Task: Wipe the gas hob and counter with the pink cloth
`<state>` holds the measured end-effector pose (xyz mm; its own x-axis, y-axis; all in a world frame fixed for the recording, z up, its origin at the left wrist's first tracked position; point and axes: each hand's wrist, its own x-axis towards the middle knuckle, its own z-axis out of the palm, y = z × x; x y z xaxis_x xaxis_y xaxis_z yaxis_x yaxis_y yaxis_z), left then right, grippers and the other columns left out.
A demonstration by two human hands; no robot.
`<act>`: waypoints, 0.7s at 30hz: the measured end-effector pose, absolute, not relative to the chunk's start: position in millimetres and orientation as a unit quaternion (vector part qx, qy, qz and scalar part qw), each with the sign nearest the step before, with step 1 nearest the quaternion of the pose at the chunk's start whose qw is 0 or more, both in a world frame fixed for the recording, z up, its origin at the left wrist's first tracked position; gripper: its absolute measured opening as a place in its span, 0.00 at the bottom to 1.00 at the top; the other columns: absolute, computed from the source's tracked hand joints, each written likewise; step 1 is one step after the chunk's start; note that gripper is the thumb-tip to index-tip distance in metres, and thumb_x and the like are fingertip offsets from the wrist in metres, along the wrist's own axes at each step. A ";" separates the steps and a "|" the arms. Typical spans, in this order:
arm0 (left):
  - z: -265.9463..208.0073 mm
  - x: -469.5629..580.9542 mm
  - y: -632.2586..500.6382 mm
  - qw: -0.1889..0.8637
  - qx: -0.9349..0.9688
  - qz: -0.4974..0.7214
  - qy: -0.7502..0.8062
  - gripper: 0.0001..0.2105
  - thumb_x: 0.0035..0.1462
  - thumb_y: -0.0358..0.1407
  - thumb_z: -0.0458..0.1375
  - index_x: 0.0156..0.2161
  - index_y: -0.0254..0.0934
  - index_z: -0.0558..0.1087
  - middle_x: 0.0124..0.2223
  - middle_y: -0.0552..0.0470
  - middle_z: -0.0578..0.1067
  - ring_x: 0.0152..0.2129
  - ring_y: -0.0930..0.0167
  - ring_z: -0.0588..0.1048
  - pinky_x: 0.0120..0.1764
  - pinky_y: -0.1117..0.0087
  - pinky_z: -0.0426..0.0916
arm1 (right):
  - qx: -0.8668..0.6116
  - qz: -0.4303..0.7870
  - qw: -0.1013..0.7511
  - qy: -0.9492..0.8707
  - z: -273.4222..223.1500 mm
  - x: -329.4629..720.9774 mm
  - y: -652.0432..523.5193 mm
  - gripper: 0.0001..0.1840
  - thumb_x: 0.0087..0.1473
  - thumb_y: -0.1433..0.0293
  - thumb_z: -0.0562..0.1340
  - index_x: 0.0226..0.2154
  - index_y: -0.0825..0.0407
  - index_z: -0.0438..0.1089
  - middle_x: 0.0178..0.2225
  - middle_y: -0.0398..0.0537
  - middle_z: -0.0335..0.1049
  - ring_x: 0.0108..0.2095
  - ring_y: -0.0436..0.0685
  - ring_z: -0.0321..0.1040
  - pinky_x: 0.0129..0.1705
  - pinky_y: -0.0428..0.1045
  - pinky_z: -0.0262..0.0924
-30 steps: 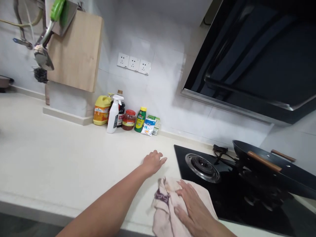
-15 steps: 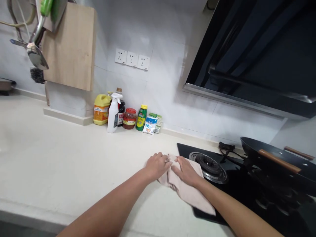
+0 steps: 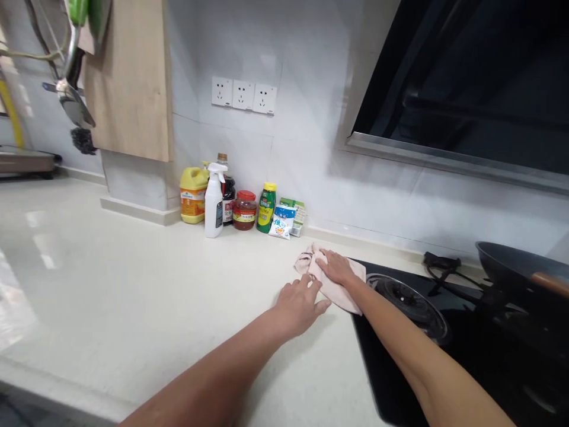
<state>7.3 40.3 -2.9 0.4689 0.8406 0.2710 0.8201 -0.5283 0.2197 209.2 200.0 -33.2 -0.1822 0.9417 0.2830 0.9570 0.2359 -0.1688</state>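
A pale pink cloth (image 3: 340, 295) lies bunched on the white countertop (image 3: 146, 296), one side overlapping the edge of the black glass stove (image 3: 377, 367). My right hand (image 3: 338, 267) presses down on it from above, fingers curled over the fabric. Just in front of the cloth is my left hand (image 3: 297, 303), its fingers apart and its palm facing down. Those fingertips reach close to the cloth's near edge; whether they touch it I cannot tell.
Along the wall stand a white spray bottle (image 3: 214, 204), a yellow jug (image 3: 192, 198), a red-lidded jar (image 3: 244, 210), a green bottle (image 3: 266, 209) and a salt packet (image 3: 283, 222). A wok (image 3: 524, 264) sits on the stove under a black range hood (image 3: 466, 89).
My right hand has pushed the cloth away from me towards the wall. My left hand has come off the cloth and opened. The view has shifted left.
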 end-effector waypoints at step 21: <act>-1.0 -5.6 56.4 0.094 0.808 0.260 0.519 0.22 0.67 0.49 0.44 0.59 0.41 0.65 0.57 0.45 0.66 0.48 0.63 0.75 0.51 0.63 0.67 | -0.509 0.024 0.191 -0.839 -34.5 216.0 -11.6 0.19 0.64 0.56 0.52 0.52 0.46 0.65 0.61 0.52 0.59 0.63 0.62 0.52 0.65 0.62 0.46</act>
<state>-5.6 56.4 -1.0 0.3249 0.8887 0.3235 0.7907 -0.4429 0.4226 216.0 -11.6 -34.5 -0.4099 0.8627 0.2962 0.8445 0.4817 -0.2340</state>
